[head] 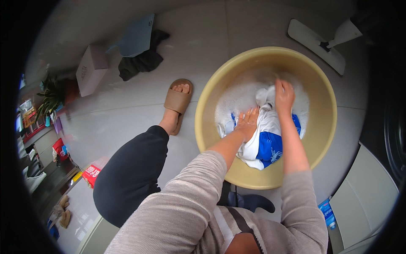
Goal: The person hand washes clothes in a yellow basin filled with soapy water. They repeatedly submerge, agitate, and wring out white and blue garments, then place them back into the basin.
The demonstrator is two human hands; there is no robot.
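A large yellow plastic basin (326, 104) stands on the floor before me, with sudsy water (234, 87) in it. A wet white garment with blue parts (269, 146) lies in the suds and against the basin's near wall. My left hand (249, 122) rests on the white cloth with its fingers spread. My right hand (284, 95), slightly blurred, is closed at the upper end of the garment, where bunched white cloth shows beside its fingers. Its fingertips are partly hidden.
A flat mop head (314, 46) lies beyond the basin at the upper right. A blue dustpan (136, 36), dark cloth (141, 65) and a box (90, 70) are at the upper left. My slippered foot (179, 98) is left of the basin. A blue detergent pouch (326, 212) stands by a cabinet at lower right.
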